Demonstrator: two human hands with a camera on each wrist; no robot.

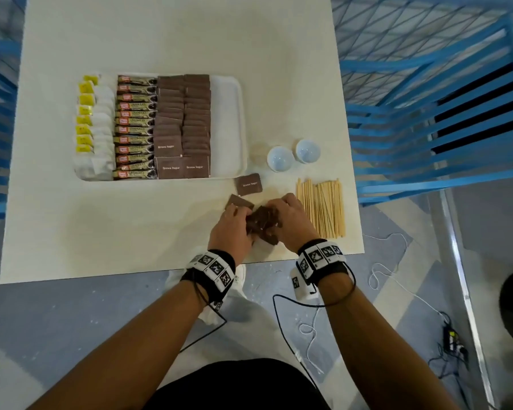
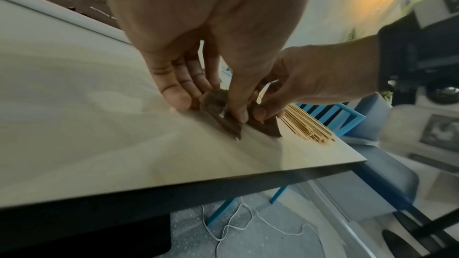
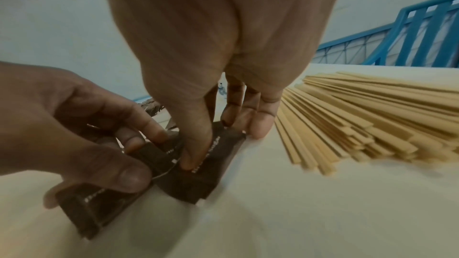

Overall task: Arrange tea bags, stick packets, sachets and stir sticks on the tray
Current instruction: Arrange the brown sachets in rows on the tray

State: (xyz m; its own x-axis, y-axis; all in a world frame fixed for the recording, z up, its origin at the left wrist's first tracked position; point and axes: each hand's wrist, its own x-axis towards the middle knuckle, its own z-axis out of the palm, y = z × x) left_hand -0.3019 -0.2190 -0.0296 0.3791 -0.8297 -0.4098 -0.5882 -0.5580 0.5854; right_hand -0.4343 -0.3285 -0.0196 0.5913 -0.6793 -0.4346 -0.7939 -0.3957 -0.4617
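While head view shows tray (image 1: 237,93) mostly filled, your left hand (image 1: 230,229) & right hand (image 1: 290,223) both pinch loose brown sachets (image 1: 262,221) on table (image 1: 101,232). L wrist: thumb on stack. R wrist: thin, slick, floppy imo; pinch edges, square up. Stir sticks (image 3: 360,117) beside.

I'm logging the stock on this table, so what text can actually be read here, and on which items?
"Brown Sugar": on the brown sachets in the tray, and on a loose sachet on the table.
"GRANULES": on the stick packets; their red logo is too blurred.
Yellow tea bag tags: unreadable.
Sachets gripped by the left hand and right hand: print too blurred.
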